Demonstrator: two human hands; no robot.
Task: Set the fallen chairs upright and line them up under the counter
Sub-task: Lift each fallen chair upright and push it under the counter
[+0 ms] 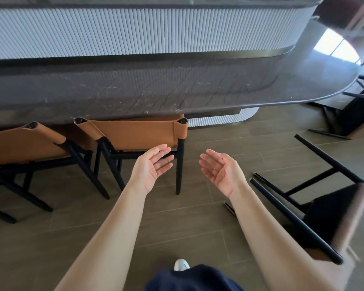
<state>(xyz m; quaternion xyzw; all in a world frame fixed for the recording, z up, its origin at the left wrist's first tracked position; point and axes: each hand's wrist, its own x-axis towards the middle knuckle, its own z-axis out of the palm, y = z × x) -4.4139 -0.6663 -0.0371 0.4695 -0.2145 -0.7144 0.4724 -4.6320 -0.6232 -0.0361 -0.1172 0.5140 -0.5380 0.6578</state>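
Two chairs with tan leather backs and black frames stand upright under the dark stone counter (135, 89): one at the left edge (23, 143), one in the middle (135, 133). A third chair (315, 208) lies on its side on the floor at the right, black legs pointing left. Another fallen chair (349, 114) lies farther back at the right, beside the counter's rounded end. My left hand (150, 164) and my right hand (219, 169) hover in front of the middle chair, palms facing each other, fingers straight, holding nothing.
The counter has a ribbed white front (135, 30) above its dark top and curves round at the right. The floor (93, 238) is brown wood-look tile. My white shoe (181, 264) shows at the bottom.
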